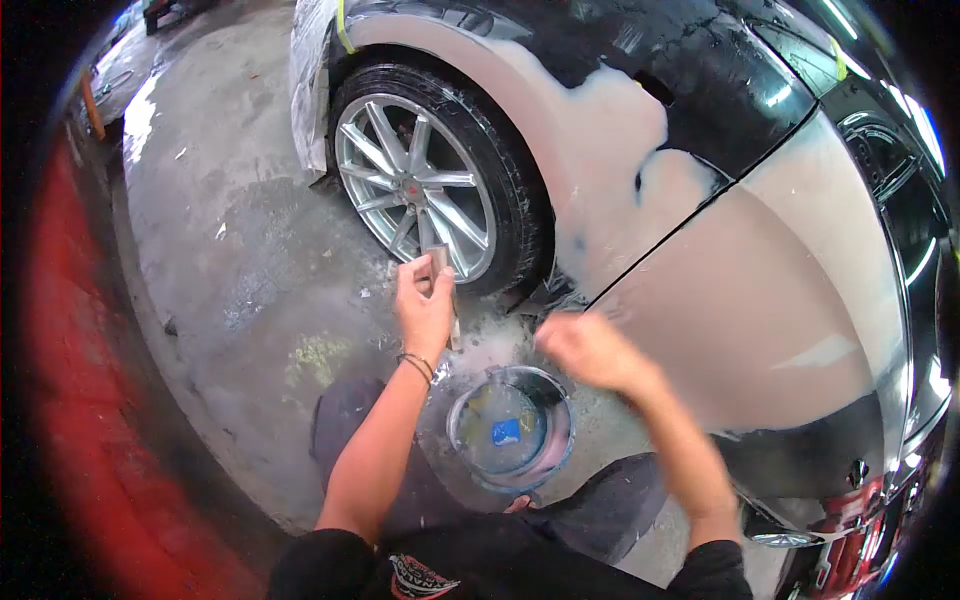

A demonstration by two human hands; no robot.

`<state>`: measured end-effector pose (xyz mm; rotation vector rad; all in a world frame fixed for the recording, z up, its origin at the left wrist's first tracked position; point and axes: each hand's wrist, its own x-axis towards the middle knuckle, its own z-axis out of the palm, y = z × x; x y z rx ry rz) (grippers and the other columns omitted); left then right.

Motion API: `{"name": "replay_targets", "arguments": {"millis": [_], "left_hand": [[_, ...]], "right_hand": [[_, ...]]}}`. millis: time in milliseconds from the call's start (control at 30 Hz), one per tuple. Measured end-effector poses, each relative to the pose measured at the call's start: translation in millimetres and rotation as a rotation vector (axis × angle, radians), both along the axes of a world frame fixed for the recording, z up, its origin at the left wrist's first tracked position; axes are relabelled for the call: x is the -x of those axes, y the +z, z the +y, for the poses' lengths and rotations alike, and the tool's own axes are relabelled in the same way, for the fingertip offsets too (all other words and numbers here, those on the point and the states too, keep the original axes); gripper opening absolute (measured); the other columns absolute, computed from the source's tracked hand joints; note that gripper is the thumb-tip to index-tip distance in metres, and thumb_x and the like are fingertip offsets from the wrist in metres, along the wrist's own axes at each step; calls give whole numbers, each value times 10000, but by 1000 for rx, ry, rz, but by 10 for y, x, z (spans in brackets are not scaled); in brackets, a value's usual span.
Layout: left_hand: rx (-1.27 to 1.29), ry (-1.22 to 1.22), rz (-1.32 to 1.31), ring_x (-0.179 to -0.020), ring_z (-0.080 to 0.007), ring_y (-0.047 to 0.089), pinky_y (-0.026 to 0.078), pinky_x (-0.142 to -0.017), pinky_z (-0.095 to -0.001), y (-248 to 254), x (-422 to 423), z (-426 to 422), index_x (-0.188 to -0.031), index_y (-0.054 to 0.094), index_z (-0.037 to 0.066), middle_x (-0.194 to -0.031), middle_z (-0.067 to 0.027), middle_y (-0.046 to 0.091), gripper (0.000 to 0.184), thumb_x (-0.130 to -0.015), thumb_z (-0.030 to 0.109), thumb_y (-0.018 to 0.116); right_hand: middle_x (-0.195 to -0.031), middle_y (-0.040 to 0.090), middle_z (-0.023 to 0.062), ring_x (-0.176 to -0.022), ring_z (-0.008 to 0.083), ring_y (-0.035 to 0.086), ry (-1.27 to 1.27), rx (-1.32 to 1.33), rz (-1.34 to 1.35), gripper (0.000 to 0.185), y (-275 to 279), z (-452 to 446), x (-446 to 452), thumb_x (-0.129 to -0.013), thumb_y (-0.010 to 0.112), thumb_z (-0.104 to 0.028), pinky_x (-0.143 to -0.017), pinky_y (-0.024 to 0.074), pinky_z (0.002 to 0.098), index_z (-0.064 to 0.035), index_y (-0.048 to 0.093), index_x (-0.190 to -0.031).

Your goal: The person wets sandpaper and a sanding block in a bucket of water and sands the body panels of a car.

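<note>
Between the thumb and fingers of my left hand (425,305) is a small flat greyish-brown block (440,262), raised in front of the silver wheel (412,190). My right hand (585,348), smeared by motion, has its fingers curled near the lower edge of the car's side; whether anything is in it cannot be made out. Below and between both hands stands a round bucket (564,452) with cloudy water and a blue piece (506,432) in it. The black car's panel (600,130) shows beige and whitish patches.
The car door (740,300) rises close on the right. Pale wet patches mark the concrete floor (240,250). A red surface (95,420) runs along the left. My bent legs flank the bucket. Part of a red car (850,530) shows at the lower right.
</note>
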<state>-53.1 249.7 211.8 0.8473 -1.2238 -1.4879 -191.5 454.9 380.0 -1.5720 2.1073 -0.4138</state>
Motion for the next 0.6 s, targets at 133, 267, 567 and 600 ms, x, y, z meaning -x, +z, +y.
{"name": "replay_targets", "arguments": {"millis": [133,267,567,600], "left_hand": [[390,102,-134,-1084,-331,702,540,-1012,-455,351,139,163,-1276,698,67,-1210,-141,737,418,-902,157,860],[723,196,-23,-1206,-367,655,466,-1100,-498,1287,650,456,-1304,687,85,-1277,-148,707,441,-913,191,860],[884,375,-33,-1270,-381,575,357,-1126,-604,1761,1441,796,-1337,647,108,-1342,-157,637,424,-957,231,791],[891,383,-54,-1272,-387,575,348,-1137,-601,1873,1427,625,-1325,645,103,-1314,-163,638,416,-963,256,780]], "right_hand": [[-1122,730,212,-1065,403,725,118,428,585,241,1967,-502,39,-1061,646,-172,-953,580,478,-19,714,-1233],[-1318,693,175,-1280,392,657,304,529,1118,261,3074,-879,602,-1059,636,-143,-1093,526,475,-61,692,-1300],[-1615,556,74,-1526,335,503,256,590,1550,421,3194,-766,1348,-1113,591,-286,-1278,402,476,-174,596,-1519],[-1610,561,72,-1522,335,507,251,603,1528,423,3196,-773,1321,-1107,597,-283,-1273,405,480,-173,598,-1516]]}}
